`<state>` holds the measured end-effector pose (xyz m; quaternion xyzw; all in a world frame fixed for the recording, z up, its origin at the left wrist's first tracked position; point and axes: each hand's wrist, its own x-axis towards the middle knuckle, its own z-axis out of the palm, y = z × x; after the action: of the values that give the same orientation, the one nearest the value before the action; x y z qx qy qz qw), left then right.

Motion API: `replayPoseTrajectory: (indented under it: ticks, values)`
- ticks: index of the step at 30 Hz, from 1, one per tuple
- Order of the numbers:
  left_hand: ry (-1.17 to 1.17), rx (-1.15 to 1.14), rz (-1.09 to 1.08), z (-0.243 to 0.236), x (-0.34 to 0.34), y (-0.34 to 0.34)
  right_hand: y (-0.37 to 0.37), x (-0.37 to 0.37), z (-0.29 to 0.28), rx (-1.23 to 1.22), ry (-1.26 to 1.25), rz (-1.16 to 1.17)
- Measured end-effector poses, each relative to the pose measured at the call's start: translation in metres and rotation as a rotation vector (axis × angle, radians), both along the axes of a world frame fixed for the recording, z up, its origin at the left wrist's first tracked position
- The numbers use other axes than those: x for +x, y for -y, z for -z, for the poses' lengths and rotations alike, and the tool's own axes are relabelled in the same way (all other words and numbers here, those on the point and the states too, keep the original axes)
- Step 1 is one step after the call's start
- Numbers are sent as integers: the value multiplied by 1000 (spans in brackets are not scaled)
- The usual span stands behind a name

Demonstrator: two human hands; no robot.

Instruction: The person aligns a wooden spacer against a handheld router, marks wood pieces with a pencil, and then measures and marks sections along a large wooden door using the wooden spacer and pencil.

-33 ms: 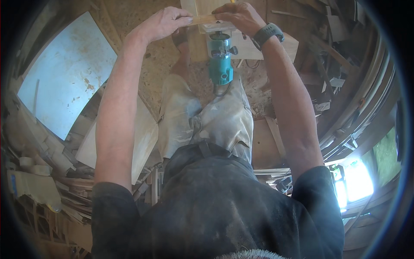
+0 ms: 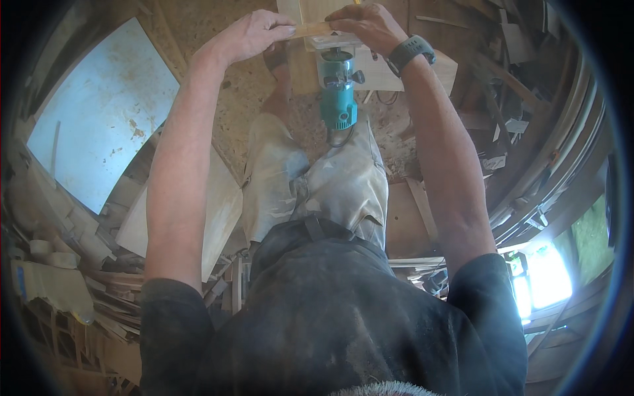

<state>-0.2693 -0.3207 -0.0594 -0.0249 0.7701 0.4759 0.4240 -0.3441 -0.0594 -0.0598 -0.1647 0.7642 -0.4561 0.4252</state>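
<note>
From where I'm standing, the person's left hand is pinching one end of a short, narrow, light-brown wooden strip; the right hand is grasping its other end. The strip is sitting just beyond a teal, cylindrical power router, which is pointing toward the person's legs.

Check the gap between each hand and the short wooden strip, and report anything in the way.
Nothing visible is: the left hand and right hand both touch the wooden strip. The teal router sits nearer the body, not between.
</note>
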Motion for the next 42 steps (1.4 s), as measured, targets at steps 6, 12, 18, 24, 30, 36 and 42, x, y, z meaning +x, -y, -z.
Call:
replayPoseTrajectory:
  ticks: [6, 12, 18, 24, 30, 36, 42]
  values:
    - [3, 2, 12, -3, -3, -1, -1, 0, 1, 45, 45, 34]
    - [42, 38, 29, 4, -4, 2, -16, -3, 7, -10, 114, 207]
    - [48, 58, -20, 5, 3, 3, -44, -7, -4, -101, 399, 658]
    - [50, 43, 15, 2, -2, 5, -69, 3, -8, -903, 659, 683]
    - [62, 54, 13, 0, -3, 5, -62, 7, 5, -566, 518, 1007]
    - [69, 78, -26, 3, -4, 2, -53, 12, 12, -792, 572, 1069]
    - [64, 74, -29, 2, -1, 5, -28, 16, -9, -502, 658, 1155]
